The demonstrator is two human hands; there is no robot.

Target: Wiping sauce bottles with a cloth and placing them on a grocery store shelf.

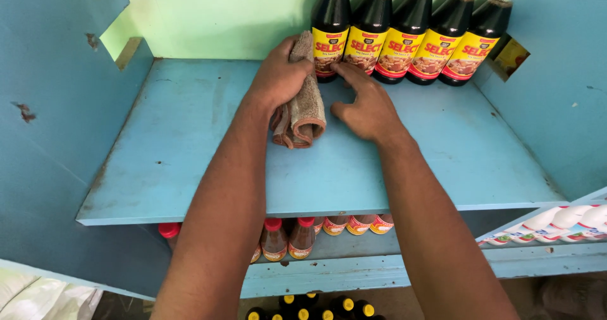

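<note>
The left hand is closed around a brown cloth, a worn, nubby rag folded over on itself so its rolled lower end rests on the blue shelf. The cloth's top edge reaches up against the leftmost dark sauce bottle. The right hand lies half open on the shelf just beside the cloth, holding nothing, its fingertips touching the base of that bottle. Four more bottles with yellow caps stand in a row to its right.
</note>
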